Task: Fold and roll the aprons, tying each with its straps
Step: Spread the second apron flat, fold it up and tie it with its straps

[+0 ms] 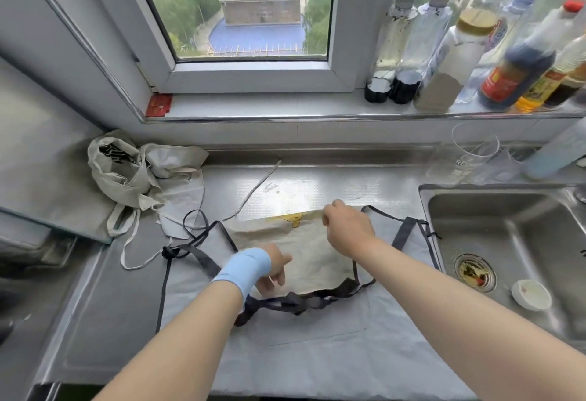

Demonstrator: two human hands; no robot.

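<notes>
Fingers (pixel 328 215) on my right hand (pixel 347 226) pinch the far edge of the beige bear-print apron (pixel 304 248), spread over a grey apron (pixel 317 353) on the steel counter (pixel 95 321). Left hand (pixel 272 269) curls down by the dark strap (pixel 301 300), can't tell if it's gripping.

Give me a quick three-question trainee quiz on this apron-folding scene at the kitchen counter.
1. True or false: the beige apron with a yellow cartoon print lies on top of the grey apron with dark trim.
2. Which wrist wears the light blue wristband? A left, B right.
3. Fill in: the small white dish sits in the ____.
Key: 1 true; 2 A, by the left hand; 3 stainless steel sink.
</notes>
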